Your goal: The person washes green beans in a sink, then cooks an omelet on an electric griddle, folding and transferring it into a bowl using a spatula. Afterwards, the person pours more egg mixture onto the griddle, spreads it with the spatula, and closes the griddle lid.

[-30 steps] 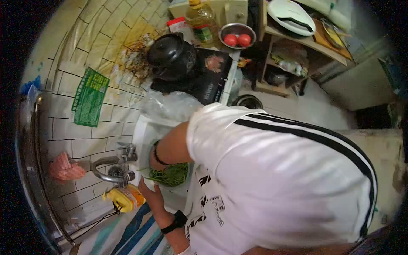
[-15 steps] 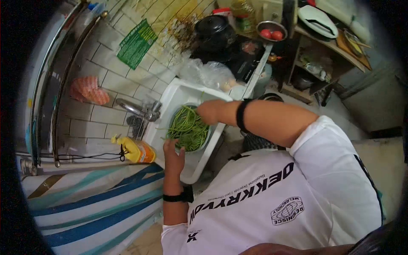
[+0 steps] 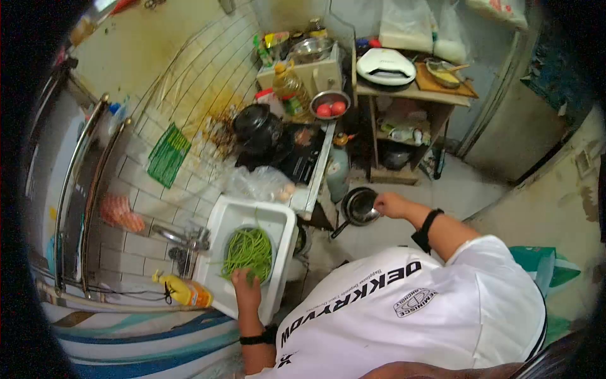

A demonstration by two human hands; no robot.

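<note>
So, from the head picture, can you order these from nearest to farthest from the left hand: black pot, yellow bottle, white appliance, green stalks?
From the left hand:
1. Green stalks: just ahead, in the sink.
2. Yellow bottle: to the left.
3. Black pot: ahead, past the sink.
4. White appliance: farthest, ahead and right.

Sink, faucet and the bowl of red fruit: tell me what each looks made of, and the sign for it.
Sink: smooth ceramic or hard plastic; its plain white surface and rounded corners leave it open.
Faucet: probably chrome-plated metal, polished; silvery with bright highlights.
Bowl: likely stainless steel; silvery-grey with a shiny rim.
</note>
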